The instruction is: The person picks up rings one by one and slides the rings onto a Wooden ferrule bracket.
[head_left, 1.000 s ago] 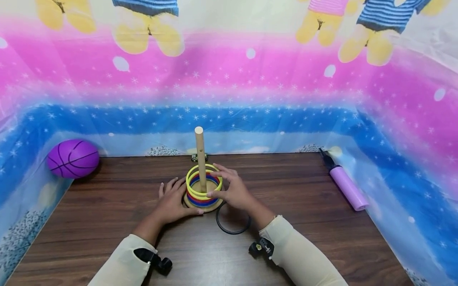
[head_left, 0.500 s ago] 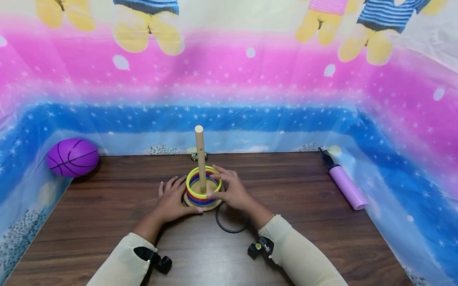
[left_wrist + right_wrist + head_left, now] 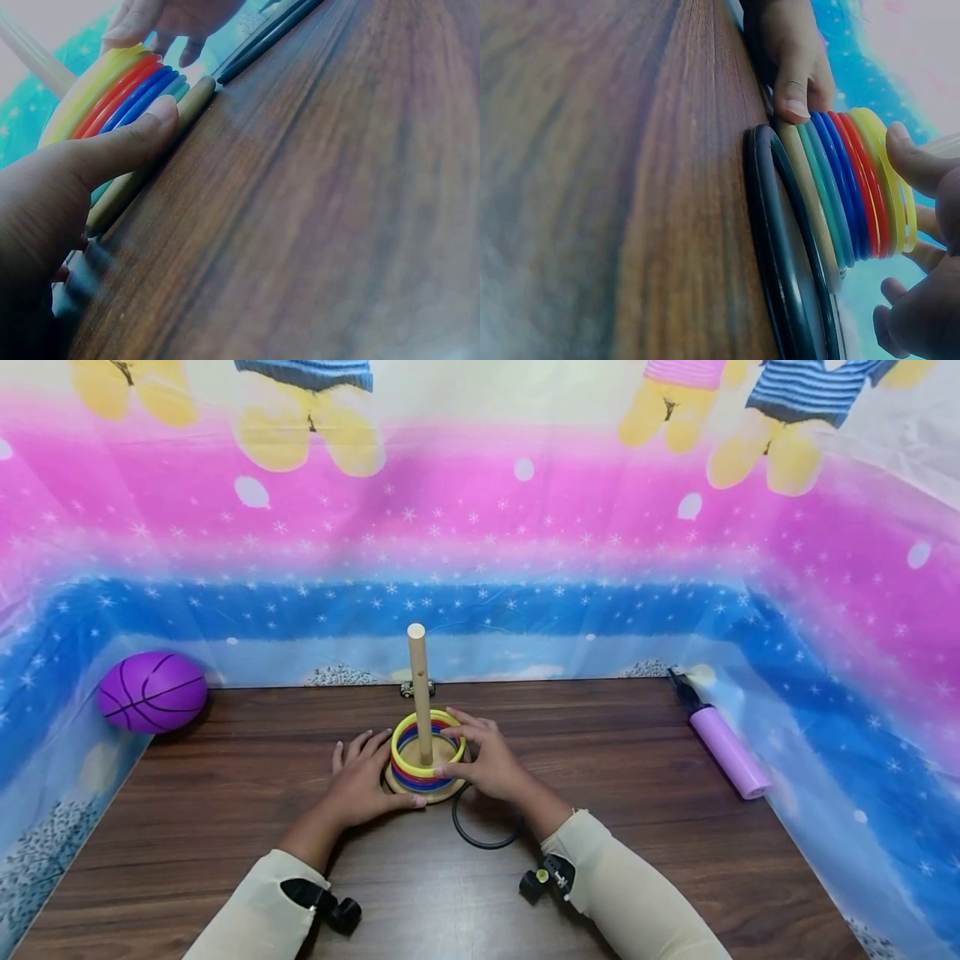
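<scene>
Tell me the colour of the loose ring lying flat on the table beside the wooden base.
Black ring; head view shows it best.

A dark wooden table (image 3: 637, 827) carries a ring-stacking toy (image 3: 425, 768) at its middle, with a black ring (image 3: 483, 827) lying flat just beside the toy's base. A purple ball (image 3: 152, 691) sits at the far left corner, a purple pump (image 3: 723, 749) along the right edge, and a small toy car (image 3: 417, 688) at the back edge.

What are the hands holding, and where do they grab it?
The right hand pinches the top yellow ring at its right edge. The left hand steadies the wooden base from the left, thumb against its rim.
</scene>
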Demonstrator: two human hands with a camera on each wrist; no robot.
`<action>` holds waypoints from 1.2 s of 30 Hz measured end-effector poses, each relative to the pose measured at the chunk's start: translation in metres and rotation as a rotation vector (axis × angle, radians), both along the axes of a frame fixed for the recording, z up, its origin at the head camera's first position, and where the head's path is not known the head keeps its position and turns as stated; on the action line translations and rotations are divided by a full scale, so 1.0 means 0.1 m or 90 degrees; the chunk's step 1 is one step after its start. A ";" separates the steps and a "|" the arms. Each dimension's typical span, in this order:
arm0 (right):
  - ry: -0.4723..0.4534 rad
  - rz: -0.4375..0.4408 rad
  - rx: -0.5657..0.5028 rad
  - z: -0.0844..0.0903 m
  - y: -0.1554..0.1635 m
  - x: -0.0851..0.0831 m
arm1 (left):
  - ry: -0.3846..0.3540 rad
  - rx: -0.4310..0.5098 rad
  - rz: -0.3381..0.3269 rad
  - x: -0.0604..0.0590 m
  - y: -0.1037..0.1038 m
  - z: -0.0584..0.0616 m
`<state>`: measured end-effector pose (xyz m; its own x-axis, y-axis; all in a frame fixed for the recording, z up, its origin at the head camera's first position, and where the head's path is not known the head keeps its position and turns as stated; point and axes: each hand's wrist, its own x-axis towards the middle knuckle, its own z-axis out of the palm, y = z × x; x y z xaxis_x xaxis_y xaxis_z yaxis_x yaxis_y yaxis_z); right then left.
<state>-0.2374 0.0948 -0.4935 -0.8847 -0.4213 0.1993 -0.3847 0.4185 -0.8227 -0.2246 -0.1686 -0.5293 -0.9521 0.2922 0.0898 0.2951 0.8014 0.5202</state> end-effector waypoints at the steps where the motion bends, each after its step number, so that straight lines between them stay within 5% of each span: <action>1: -0.001 0.000 -0.002 0.00 0.00 0.00 | -0.001 0.001 0.000 0.00 0.00 0.00; 36: 0.006 0.021 -0.024 -0.01 0.17 -0.02 | -0.015 -0.006 0.007 0.00 0.00 -0.01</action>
